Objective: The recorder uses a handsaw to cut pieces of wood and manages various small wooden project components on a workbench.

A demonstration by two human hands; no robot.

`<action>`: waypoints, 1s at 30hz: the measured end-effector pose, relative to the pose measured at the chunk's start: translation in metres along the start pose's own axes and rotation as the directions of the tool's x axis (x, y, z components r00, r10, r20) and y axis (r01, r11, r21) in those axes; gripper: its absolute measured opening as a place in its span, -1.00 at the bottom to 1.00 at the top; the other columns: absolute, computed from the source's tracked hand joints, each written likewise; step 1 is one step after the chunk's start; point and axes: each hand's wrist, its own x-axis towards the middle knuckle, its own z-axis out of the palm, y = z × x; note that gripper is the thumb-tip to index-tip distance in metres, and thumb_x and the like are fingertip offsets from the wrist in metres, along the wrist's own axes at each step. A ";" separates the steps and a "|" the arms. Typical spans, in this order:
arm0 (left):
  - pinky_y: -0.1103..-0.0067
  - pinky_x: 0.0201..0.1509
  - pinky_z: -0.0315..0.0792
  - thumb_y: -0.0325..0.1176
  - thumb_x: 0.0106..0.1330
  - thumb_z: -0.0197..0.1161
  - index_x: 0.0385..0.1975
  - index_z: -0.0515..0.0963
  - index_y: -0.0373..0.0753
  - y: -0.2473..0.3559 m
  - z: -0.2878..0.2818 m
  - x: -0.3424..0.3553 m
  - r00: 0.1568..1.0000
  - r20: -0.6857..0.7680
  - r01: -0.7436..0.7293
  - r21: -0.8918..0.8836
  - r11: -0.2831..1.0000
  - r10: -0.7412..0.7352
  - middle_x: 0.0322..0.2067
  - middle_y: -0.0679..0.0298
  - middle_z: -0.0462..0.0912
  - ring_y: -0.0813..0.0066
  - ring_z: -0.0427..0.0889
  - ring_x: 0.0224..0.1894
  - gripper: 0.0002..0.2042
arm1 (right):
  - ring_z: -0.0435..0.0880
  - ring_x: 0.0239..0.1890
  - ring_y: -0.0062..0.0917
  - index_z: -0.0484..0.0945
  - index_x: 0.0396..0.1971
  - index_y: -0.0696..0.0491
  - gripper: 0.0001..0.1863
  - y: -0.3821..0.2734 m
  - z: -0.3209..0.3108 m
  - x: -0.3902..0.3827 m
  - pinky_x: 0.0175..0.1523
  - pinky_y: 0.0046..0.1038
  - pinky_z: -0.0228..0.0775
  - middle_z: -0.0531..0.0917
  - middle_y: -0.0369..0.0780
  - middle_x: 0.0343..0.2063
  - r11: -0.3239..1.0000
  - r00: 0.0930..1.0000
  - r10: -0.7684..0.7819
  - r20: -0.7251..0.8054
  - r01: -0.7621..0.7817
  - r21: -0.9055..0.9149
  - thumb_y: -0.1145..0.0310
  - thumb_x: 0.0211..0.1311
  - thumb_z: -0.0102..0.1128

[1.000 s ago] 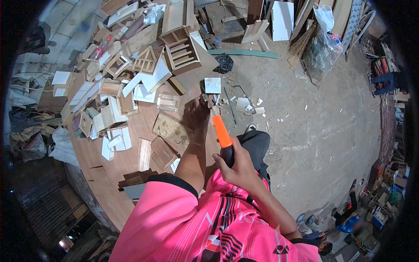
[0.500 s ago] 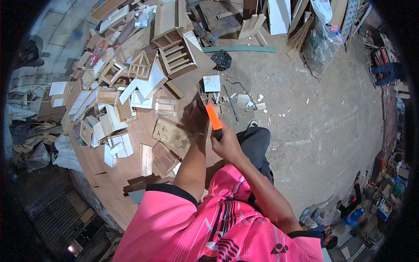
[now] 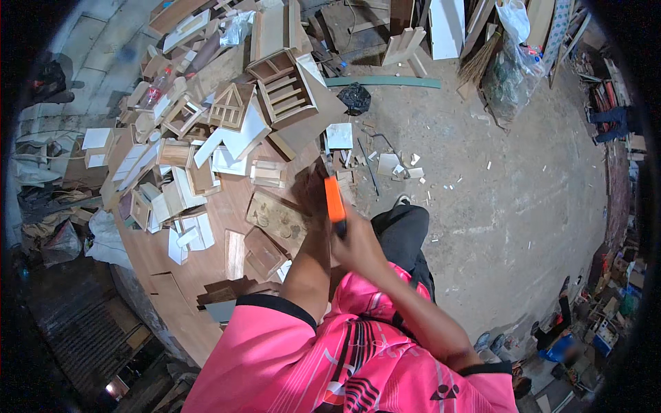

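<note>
My right hand (image 3: 358,241) is closed round the black grip of an orange-and-black hand tool (image 3: 334,197). The tool's orange part points away from me, and its working end is too unclear to name. Just left of it, my left hand (image 3: 312,187) is at the right edge of the wooden table (image 3: 213,206). Shadow covers its fingers, so whether it grips anything is unclear. A stained tan board (image 3: 277,217) lies beside my left forearm, with a brown wooden piece (image 3: 264,252) nearer me. A small pale wooden frame (image 3: 268,172) lies to the left of that hand.
Small wooden frames and white boards (image 3: 193,230) are heaped on the table's left. A slatted wooden box (image 3: 286,93) stands at the back. Offcuts (image 3: 389,164) litter the floor beyond my foot, near a black plastic bag (image 3: 354,99). A broom (image 3: 478,58) leans at the far right.
The orange tool and my right hand have shifted slightly nearer me, and the tool is a little more upright. My left hand stays in nearly the same place. The whole view has shifted slightly.
</note>
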 end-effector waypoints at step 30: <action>0.22 -0.24 0.46 -0.20 0.30 -0.04 -0.28 0.55 -0.12 0.008 -0.013 -0.003 0.993 0.044 0.112 -0.047 0.993 -0.110 -0.37 0.14 0.63 0.09 0.58 -0.27 -0.77 | 0.38 -0.55 -0.56 0.40 -0.23 0.18 -0.74 0.030 -0.006 -0.014 -0.37 -0.45 0.33 0.39 -0.12 -0.63 0.992 0.993 0.097 0.061 -0.102 0.078 0.61 -0.02 0.02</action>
